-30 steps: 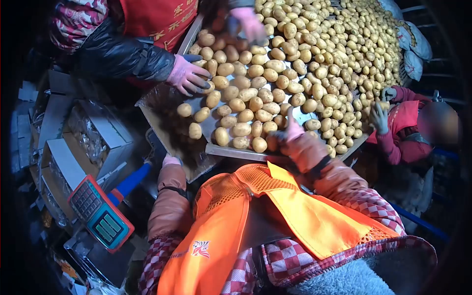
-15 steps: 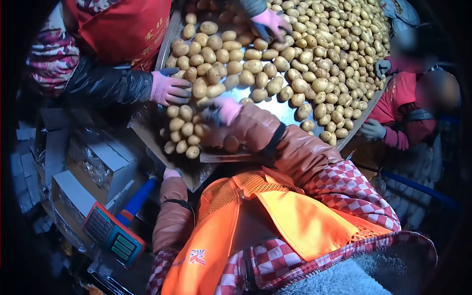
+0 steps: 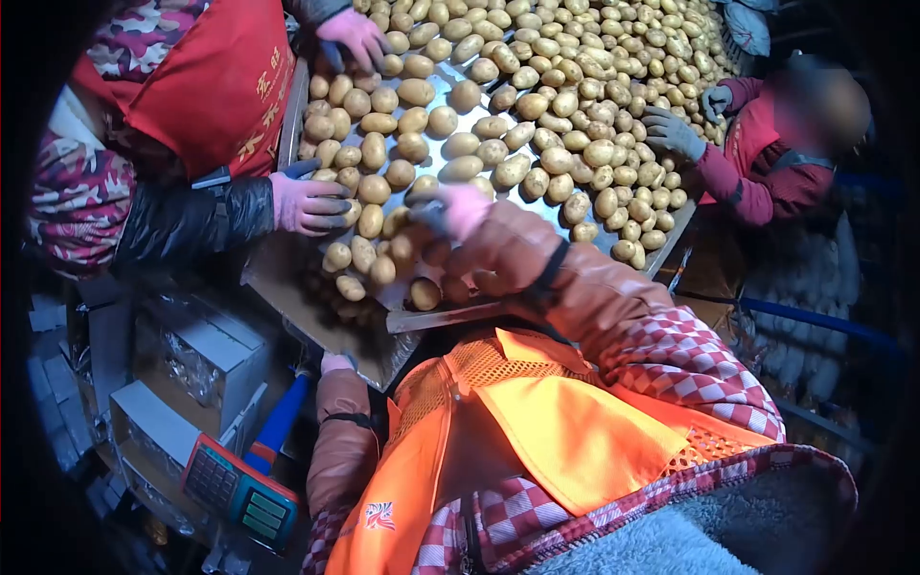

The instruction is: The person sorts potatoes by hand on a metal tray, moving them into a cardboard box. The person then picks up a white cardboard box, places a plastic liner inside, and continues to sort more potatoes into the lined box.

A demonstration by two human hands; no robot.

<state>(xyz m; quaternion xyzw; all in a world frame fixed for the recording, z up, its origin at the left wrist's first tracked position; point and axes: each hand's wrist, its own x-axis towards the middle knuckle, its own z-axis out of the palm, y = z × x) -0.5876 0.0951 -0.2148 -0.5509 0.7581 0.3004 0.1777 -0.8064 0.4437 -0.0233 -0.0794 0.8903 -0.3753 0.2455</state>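
The right hand (image 3: 452, 209), in a pink glove, lies half-open and cupped over the small, pale yellow-brown potatoes (image 3: 537, 115) at the near corner of the shiny metal bench (image 3: 460, 312), its arm stretched across the rim. It presses against them and closes on none that I can see. The left hand (image 3: 335, 363), also pink-gloved, sits low under the bench corner, mostly hidden, and I cannot tell whether it grips anything. Beside the right hand, a co-worker's pink-gloved hand (image 3: 309, 203) rests on the same cluster, which is bunched above a crumpled brown sheet (image 3: 287, 287) hanging off the corner. As I judge it, the sorting is barely dented: only a small cluster is gathered at the edge, while the great heap farther back lies untouched. The potatoes are far too many to count, several hundred at least. I count three people and six gloved hands: four pink, including a second co-worker's hand (image 3: 353, 34) at the far edge, and two grey gloves (image 3: 671, 129) on the right. Below stand at least two plastic-lined cardboard boxes (image 3: 206, 350) and one red-and-teal weighing scale (image 3: 240, 491).
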